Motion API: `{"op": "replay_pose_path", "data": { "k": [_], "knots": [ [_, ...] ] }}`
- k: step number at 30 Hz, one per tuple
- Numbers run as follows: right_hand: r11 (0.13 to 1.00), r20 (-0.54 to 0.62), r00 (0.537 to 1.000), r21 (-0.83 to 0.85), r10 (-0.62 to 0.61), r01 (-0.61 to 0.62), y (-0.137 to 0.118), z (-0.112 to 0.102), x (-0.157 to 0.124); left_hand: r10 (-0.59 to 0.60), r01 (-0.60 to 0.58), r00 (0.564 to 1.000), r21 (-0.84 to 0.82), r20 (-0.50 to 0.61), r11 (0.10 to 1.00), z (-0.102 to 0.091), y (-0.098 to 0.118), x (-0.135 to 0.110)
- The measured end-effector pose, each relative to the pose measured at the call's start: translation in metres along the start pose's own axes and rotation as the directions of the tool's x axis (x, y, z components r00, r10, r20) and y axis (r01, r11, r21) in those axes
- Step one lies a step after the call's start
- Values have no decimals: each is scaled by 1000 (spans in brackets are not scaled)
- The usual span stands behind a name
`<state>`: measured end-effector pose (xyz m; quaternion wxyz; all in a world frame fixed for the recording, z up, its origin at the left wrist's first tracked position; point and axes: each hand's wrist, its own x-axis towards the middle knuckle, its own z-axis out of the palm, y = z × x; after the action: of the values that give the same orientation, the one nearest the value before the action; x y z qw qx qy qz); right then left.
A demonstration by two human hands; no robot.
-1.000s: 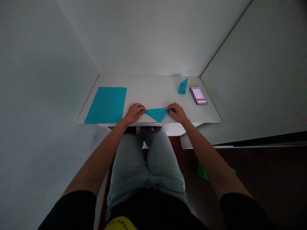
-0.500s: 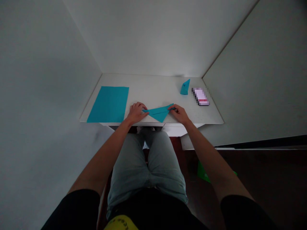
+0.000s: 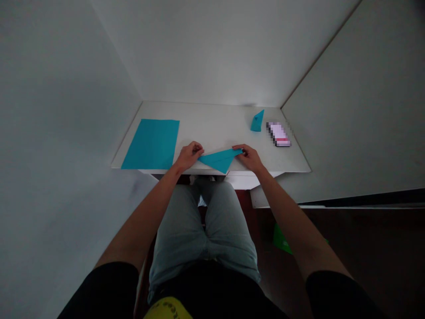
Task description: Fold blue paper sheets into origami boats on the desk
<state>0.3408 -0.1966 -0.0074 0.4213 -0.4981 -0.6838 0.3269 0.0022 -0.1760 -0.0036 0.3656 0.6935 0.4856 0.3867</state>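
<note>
A teal sheet folded into a triangle (image 3: 219, 159) lies at the front edge of the white desk (image 3: 212, 126), its point toward me. My left hand (image 3: 188, 155) pinches its left corner with curled fingers. My right hand (image 3: 249, 156) pinches its right corner, which is lifted a little off the desk.
A flat teal sheet (image 3: 152, 143) lies at the desk's left. A small folded teal paper shape (image 3: 257, 121) stands at the back right, beside a blurred phone-like object (image 3: 279, 134). White walls close in on three sides. My legs are under the desk. Something green (image 3: 281, 241) lies on the dark floor.
The right corner of the folded triangle has risen slightly as my right hand moved up and back. My left hand has stayed at the left corner.
</note>
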Motion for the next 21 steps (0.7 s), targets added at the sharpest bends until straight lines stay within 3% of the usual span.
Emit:
{"op": "replay_pose_path", "data": {
  "k": [5,10,13,21],
  "knots": [
    [992,-90,995,124,38,-27,12,1,2,78,-77,997,104,-6,992,-2,3,-1],
    [974,-160,983,220,88,-51,17,-1,4,103,-139,986,303,132,943,-6,11,-6],
    [979,-153,986,202,68,-36,17,-2,5,121,-176,979,378,167,909,-5,14,-9],
    [997,-92,994,56,51,-46,13,-1,3,110,-154,983,332,149,931,-3,13,-6]
  ]
}}
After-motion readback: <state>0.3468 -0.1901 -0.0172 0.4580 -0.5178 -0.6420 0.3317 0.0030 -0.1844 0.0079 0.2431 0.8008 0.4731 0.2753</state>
